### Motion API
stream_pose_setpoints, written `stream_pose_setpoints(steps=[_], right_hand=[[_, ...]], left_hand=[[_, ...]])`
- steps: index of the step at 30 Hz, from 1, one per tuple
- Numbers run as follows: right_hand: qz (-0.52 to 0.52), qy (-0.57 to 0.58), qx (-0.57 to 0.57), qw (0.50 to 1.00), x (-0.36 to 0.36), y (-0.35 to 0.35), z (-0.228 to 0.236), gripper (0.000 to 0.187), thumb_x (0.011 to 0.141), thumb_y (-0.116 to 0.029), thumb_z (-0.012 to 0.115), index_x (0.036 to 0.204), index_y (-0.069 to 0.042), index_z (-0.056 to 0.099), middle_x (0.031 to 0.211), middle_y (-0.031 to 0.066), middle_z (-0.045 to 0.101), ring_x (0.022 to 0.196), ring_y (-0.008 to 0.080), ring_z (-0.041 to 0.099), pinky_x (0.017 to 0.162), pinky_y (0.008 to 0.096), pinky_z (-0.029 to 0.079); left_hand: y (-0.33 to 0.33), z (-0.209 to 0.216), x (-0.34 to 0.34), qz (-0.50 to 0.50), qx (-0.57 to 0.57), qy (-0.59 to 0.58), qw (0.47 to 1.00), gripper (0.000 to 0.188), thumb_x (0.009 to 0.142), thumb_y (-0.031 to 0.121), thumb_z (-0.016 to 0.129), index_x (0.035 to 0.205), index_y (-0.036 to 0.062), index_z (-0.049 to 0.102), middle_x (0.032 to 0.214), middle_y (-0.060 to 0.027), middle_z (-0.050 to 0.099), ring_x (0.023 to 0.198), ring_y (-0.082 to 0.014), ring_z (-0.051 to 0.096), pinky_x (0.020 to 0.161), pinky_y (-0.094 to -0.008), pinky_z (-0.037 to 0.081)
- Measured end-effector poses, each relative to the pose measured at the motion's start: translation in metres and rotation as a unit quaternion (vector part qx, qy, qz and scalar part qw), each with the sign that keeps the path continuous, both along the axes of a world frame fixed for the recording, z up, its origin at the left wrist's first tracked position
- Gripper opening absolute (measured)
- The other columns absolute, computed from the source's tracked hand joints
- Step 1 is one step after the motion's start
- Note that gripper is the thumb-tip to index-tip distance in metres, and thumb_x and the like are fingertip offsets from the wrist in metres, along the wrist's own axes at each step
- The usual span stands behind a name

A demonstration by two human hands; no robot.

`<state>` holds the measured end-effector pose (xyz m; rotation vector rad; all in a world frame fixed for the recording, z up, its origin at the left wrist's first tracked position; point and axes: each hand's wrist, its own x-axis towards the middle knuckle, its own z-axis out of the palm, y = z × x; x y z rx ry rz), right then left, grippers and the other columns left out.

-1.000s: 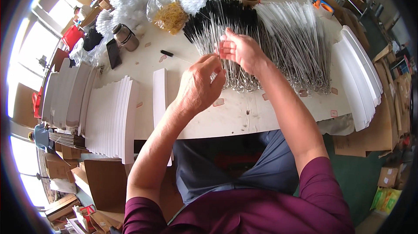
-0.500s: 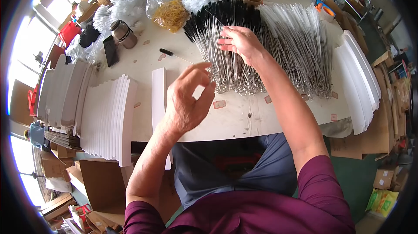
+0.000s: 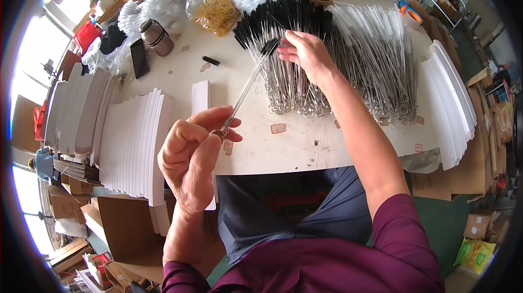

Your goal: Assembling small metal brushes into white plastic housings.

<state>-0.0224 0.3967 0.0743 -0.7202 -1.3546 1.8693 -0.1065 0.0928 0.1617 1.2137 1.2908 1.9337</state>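
Note:
My left hand (image 3: pixel 190 156) pinches the looped wire ends of a few thin black-bristled brushes (image 3: pixel 246 87), held slanting up to the right. Their dark tips come close to the fingertips of my right hand (image 3: pixel 309 59). The right hand's fingers are apart, and whether they touch the tips I cannot tell. Behind and below that hand lies a broad heap of black-bristled wire brushes (image 3: pixel 294 15), wire loops toward me. White-bristled wire brushes (image 3: pixel 376 47) lie alongside on the right. One loose black brush (image 3: pixel 211 61) rests on the table (image 3: pixel 261 156), left of the heap.
White folded cartons (image 3: pixel 133 148) stand in rows at left, with a single white carton (image 3: pixel 201 97) nearer the middle. More white cartons (image 3: pixel 444 102) line the right edge. Toward the back are a flask (image 3: pixel 156 38), phone (image 3: pixel 139 58), yellow rubber bands (image 3: pixel 217 16) and a tape dispenser (image 3: pixel 409 14).
My left hand has drawn back toward me and left, pulling a few brushes out from the heap by their loops. My right hand stays nearly in place.

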Motion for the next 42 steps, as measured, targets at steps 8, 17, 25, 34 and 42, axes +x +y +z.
stream_pose_setpoints(steps=[8, 17, 25, 34, 42], right_hand=[[0.122, -0.035, 0.034, 0.991, 0.062, -0.116, -0.001, 0.068, 0.109, -0.059, 0.042, 0.12, 0.003, 0.066, 0.108, 0.0146, 0.072, 0.089, 0.0187, 0.071, 0.082, 0.0348, 0.06], [0.223, 0.132, -0.176, 0.95, 0.087, -0.189, 0.05, 0.07, 0.112, -0.055, 0.033, 0.133, 0.008, 0.058, 0.112, 0.0199, 0.072, 0.1, 0.0271, 0.073, 0.091, 0.04, 0.058], [0.063, 0.165, -0.183, 0.967, 0.122, -0.182, 0.025, 0.041, 0.114, -0.03, 0.044, 0.126, 0.006, 0.061, 0.078, 0.0044, 0.06, 0.067, 0.0163, 0.062, 0.065, 0.0321, 0.056], [-0.129, 0.091, -0.099, 0.982, 0.196, -0.143, -0.009, 0.038, 0.112, -0.034, 0.05, 0.122, -0.001, 0.066, 0.067, -0.0077, 0.04, 0.05, 0.0022, 0.03, 0.043, 0.022, 0.023], [-0.298, -0.103, 0.094, 0.944, 0.258, -0.11, -0.062, 0.037, 0.112, -0.037, 0.051, 0.119, -0.004, 0.067, 0.068, -0.0071, 0.041, 0.051, 0.002, 0.03, 0.044, 0.0216, 0.024]], left_hand=[[-0.019, 0.005, 0.005, 0.053, 0.095, -0.007, 0.994, 0.012, 0.102, 0.004, 0.05, 0.092, -0.0018, 0.049, 0.126, -0.0343, 0.064, 0.105, -0.0353, 0.072, 0.087, -0.0476, 0.061], [-0.017, -0.019, 0.065, -0.016, 0.077, 0.354, 0.932, 0.021, 0.078, -0.008, 0.07, 0.088, -0.0026, 0.052, 0.12, -0.0349, 0.067, 0.103, -0.0437, 0.073, 0.086, -0.0429, 0.062], [-0.008, -0.068, 0.094, -0.011, 0.065, 0.46, 0.885, 0.022, 0.073, -0.001, 0.081, 0.086, -0.0016, 0.063, 0.117, -0.0278, 0.069, 0.101, -0.041, 0.073, 0.085, -0.0435, 0.062], [0.022, -0.095, 0.112, -0.095, -0.029, 0.426, 0.899, 0.014, 0.084, 0.003, 0.075, 0.094, 0.0007, 0.066, 0.095, -0.0169, 0.07, 0.081, -0.0328, 0.073, 0.068, -0.0408, 0.06], [0.099, -0.078, 0.105, -0.061, -0.13, 0.401, 0.905, 0.004, 0.09, 0.003, 0.071, 0.092, 0.0009, 0.068, 0.085, -0.0137, 0.073, 0.076, -0.0256, 0.075, 0.069, -0.0351, 0.059]])
